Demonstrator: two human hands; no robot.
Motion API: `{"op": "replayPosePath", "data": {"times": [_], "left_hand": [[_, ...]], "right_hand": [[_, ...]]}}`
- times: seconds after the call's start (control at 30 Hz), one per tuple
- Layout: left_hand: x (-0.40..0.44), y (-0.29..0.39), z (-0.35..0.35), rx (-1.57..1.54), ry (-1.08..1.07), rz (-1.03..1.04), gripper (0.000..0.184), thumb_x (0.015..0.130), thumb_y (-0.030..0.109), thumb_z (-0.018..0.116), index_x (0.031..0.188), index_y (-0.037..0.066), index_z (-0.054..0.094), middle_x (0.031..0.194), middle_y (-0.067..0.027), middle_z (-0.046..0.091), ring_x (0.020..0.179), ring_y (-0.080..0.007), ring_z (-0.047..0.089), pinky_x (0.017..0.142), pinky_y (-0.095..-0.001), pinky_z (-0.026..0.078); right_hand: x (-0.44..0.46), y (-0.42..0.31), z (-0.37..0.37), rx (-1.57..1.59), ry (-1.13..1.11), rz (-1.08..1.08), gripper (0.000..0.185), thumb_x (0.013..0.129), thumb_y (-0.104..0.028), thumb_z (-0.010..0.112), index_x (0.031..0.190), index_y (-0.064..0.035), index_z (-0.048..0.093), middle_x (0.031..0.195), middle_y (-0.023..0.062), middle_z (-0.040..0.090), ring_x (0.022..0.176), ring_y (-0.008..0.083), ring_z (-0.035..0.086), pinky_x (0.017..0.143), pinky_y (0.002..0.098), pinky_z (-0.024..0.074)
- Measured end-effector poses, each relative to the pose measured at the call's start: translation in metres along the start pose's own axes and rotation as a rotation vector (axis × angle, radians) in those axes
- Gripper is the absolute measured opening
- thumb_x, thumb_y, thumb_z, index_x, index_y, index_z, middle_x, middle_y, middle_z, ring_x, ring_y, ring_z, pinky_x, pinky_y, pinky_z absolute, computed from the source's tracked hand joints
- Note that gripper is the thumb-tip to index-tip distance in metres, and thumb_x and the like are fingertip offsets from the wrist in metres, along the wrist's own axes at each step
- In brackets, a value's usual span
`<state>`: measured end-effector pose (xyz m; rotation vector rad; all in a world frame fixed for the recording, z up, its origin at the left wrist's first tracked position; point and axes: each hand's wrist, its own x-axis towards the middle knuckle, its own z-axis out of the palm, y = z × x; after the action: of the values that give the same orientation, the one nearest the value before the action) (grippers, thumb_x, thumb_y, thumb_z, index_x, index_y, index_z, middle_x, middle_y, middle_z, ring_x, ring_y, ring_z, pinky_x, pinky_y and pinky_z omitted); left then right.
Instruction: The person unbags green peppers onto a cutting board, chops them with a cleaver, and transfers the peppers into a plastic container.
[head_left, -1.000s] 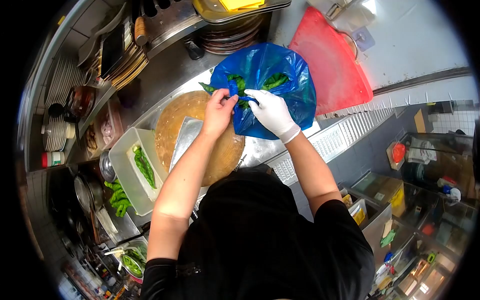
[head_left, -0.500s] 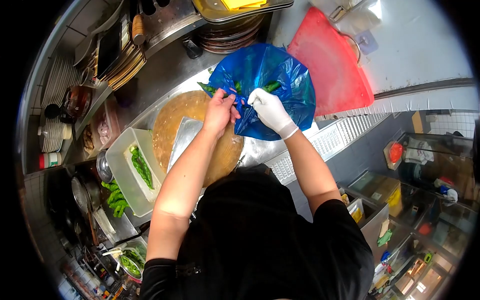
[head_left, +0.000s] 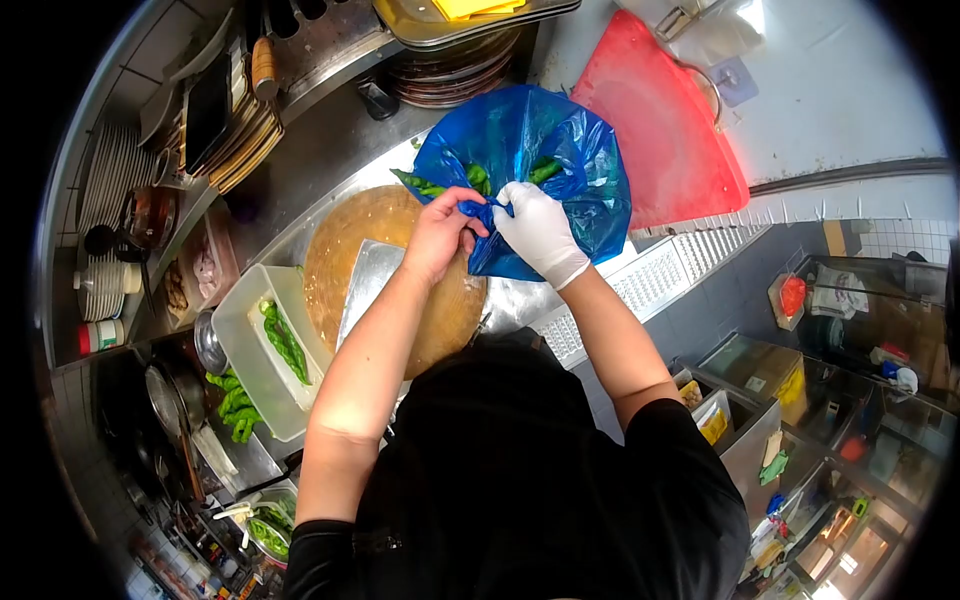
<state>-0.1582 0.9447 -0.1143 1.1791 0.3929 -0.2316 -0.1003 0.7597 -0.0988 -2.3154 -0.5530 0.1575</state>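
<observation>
A blue plastic bag lies on the steel counter beyond the round wooden chopping board. Green peppers show at its opening, and one pokes out on the left side. My bare left hand pinches a gathered bit of the bag between its fingers. Close against it, my right hand, in a white glove, grips the twisted plastic as well. A cleaver with a wide blade rests on the board under my left forearm, its handle hidden.
Left of the board stands a translucent plastic tub with a long green pepper inside. More peppers lie beyond it. A red cutting board leans behind the bag. Stacked plates sit on the back counter.
My hands have drawn together at the gathered plastic. The right hand has turned slightly so its back shows more. The bag has barely shifted.
</observation>
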Motion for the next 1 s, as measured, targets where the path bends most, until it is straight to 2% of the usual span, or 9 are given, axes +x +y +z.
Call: {"op": "replayPosePath", "data": {"times": [0.17, 0.27, 0.37, 0.47, 0.57, 0.67, 0.77, 0.87, 1.0], "left_hand": [[-0.002, 0.004, -0.005, 0.192, -0.106, 0.017, 0.015, 0.105, 0.006, 0.062, 0.114, 0.007, 0.074, 0.085, -0.0077, 0.073, 0.061, -0.0114, 0.062, 0.057, -0.0247, 0.050], [0.002, -0.010, 0.001, 0.504, -0.030, 0.240, 0.016, 0.101, 0.001, 0.068, 0.115, 0.007, 0.073, 0.080, -0.0035, 0.069, 0.062, -0.0090, 0.060, 0.059, -0.0239, 0.050], [0.007, -0.016, 0.004, 0.557, 0.026, 0.231, 0.021, 0.098, -0.004, 0.071, 0.117, 0.007, 0.073, 0.083, -0.0006, 0.067, 0.069, -0.0070, 0.061, 0.063, -0.0228, 0.051], [0.004, -0.016, 0.008, 0.275, -0.012, 0.252, 0.026, 0.097, -0.005, 0.072, 0.120, 0.007, 0.072, 0.091, 0.0015, 0.066, 0.077, -0.0054, 0.062, 0.067, -0.0217, 0.051], [0.003, -0.012, 0.008, 0.230, -0.062, 0.266, 0.030, 0.096, -0.006, 0.072, 0.123, 0.006, 0.071, 0.096, 0.0030, 0.065, 0.080, -0.0047, 0.061, 0.069, -0.0221, 0.051], [0.003, -0.006, 0.010, 0.511, -0.071, 0.266, 0.033, 0.096, -0.007, 0.071, 0.127, 0.005, 0.070, 0.090, 0.0041, 0.063, 0.078, -0.0044, 0.058, 0.069, -0.0217, 0.049], [0.012, -0.011, 0.006, 0.574, -0.035, 0.240, 0.027, 0.093, -0.006, 0.072, 0.119, 0.003, 0.071, 0.085, 0.0035, 0.063, 0.075, -0.0054, 0.055, 0.067, -0.0234, 0.047], [0.012, -0.003, 0.010, 0.778, 0.062, 0.295, 0.014, 0.091, -0.002, 0.073, 0.104, 0.002, 0.069, 0.079, 0.0017, 0.062, 0.071, -0.0070, 0.054, 0.064, -0.0267, 0.045], [0.018, -0.002, 0.014, 0.769, 0.175, 0.297, 0.014, 0.086, 0.005, 0.078, 0.089, 0.002, 0.065, 0.068, -0.0061, 0.062, 0.062, -0.0139, 0.058, 0.058, -0.0344, 0.047]], "right_hand": [[0.005, 0.016, -0.004, 0.209, -0.024, -0.061, 0.016, 0.091, -0.016, 0.077, 0.096, -0.0017, 0.074, 0.099, 0.0183, 0.072, 0.094, 0.0382, 0.072, 0.084, 0.0445, 0.0568], [0.012, 0.024, -0.007, 0.325, -0.112, 0.002, 0.018, 0.091, -0.016, 0.079, 0.098, 0.0002, 0.077, 0.098, 0.0176, 0.073, 0.093, 0.0342, 0.072, 0.085, 0.0406, 0.0562], [0.014, 0.025, -0.010, 0.423, -0.146, 0.020, 0.020, 0.092, -0.016, 0.080, 0.099, 0.0022, 0.077, 0.101, 0.0175, 0.074, 0.093, 0.0319, 0.073, 0.085, 0.0393, 0.0560], [0.017, 0.026, -0.017, 0.428, -0.208, 0.068, 0.020, 0.092, -0.014, 0.079, 0.100, 0.0041, 0.076, 0.107, 0.0181, 0.076, 0.096, 0.0313, 0.074, 0.088, 0.0381, 0.0564], [0.020, 0.028, -0.019, 0.507, -0.295, 0.172, 0.019, 0.093, -0.013, 0.078, 0.101, 0.0042, 0.076, 0.111, 0.0186, 0.075, 0.099, 0.0318, 0.074, 0.090, 0.0377, 0.0564], [0.020, 0.023, -0.023, 0.528, -0.340, 0.182, 0.019, 0.093, -0.013, 0.078, 0.103, 0.0030, 0.077, 0.112, 0.0181, 0.074, 0.099, 0.0318, 0.073, 0.091, 0.0374, 0.0557], [0.019, 0.032, -0.012, 0.487, -0.226, -0.077, 0.018, 0.092, -0.014, 0.078, 0.100, 0.0021, 0.075, 0.106, 0.0174, 0.073, 0.098, 0.0321, 0.072, 0.091, 0.0378, 0.0551], [0.018, 0.030, -0.015, 0.401, -0.248, -0.148, 0.018, 0.092, -0.015, 0.079, 0.096, 0.0013, 0.073, 0.106, 0.0183, 0.072, 0.101, 0.0345, 0.071, 0.093, 0.0383, 0.0551], [0.020, 0.022, -0.027, 0.247, -0.264, -0.272, 0.023, 0.089, -0.019, 0.082, 0.093, 0.0002, 0.070, 0.111, 0.0180, 0.072, 0.103, 0.0367, 0.071, 0.094, 0.0396, 0.0556]]}}
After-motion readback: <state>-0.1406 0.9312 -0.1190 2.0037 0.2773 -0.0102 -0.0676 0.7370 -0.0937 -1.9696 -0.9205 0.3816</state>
